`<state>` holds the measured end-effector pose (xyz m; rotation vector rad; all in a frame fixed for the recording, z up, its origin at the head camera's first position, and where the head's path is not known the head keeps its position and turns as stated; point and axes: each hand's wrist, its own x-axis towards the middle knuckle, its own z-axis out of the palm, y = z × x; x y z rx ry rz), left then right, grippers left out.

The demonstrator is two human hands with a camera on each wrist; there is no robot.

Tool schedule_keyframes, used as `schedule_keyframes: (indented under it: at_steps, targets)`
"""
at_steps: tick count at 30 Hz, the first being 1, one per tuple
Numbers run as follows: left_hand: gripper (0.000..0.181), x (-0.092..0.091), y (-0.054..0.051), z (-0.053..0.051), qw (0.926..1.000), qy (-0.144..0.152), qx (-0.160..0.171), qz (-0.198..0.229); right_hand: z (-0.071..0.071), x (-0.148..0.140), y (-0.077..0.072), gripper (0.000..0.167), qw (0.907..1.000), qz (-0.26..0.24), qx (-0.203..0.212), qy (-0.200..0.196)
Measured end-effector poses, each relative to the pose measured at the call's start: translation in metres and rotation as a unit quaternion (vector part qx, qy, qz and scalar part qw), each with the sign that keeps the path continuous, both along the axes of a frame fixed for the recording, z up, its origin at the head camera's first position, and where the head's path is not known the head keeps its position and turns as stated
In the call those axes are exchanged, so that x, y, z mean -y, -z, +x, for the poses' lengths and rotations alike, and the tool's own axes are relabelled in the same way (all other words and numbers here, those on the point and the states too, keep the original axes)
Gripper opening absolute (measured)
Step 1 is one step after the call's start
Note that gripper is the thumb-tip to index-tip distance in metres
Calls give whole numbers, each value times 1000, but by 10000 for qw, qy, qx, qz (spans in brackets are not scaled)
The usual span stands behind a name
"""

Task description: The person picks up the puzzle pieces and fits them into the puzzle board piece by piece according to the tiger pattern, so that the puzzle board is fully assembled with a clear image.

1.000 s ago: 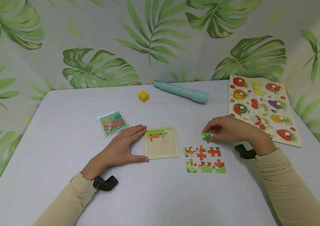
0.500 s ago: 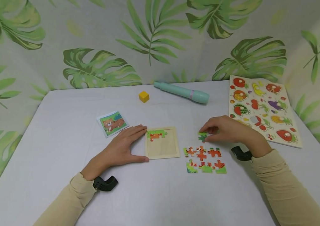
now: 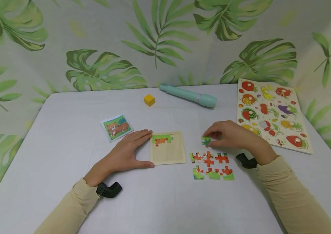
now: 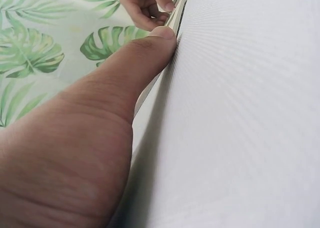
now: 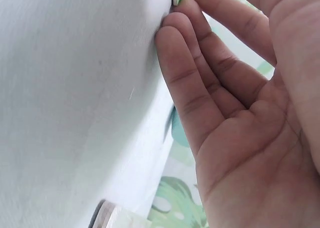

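Observation:
My right hand (image 3: 231, 136) pinches a green puzzle piece (image 3: 205, 142) with a dark leafy print, close to the tabletop in the head view. In the right wrist view only an edge of that puzzle piece shows at the fingertips. My left hand (image 3: 127, 152) lies with straight fingers at the left side of a square wooden puzzle tray (image 3: 182, 148), fingertips at its upper corner and thumb at the lower one. Joined green and orange pieces (image 3: 162, 139) fill the tray's top left. Two rows of loose tiger pieces (image 3: 213, 166) lie between the tray and my right forearm.
A tiger picture card (image 3: 117, 127) lies beyond my left hand. Farther back are a yellow cube (image 3: 149, 100) and a teal cylindrical object (image 3: 188, 95). At the right, a fruit puzzle board (image 3: 273, 113) stretches beyond my right hand. A patterned cloth (image 3: 104, 70) hangs behind the table.
My right hand has slid left with the pinched puzzle piece, toward the wooden tray. The left hand and the tray stay where they were.

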<state>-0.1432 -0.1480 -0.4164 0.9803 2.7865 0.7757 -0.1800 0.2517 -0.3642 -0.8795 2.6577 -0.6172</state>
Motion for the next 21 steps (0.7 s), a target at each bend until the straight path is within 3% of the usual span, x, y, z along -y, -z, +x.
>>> schedule_keyframes:
  at_steps: [21]
  targets:
    - [103, 0, 0, 0, 10000, -10, 27, 16, -5, 9, 2, 24, 9998, -11, -158, -82]
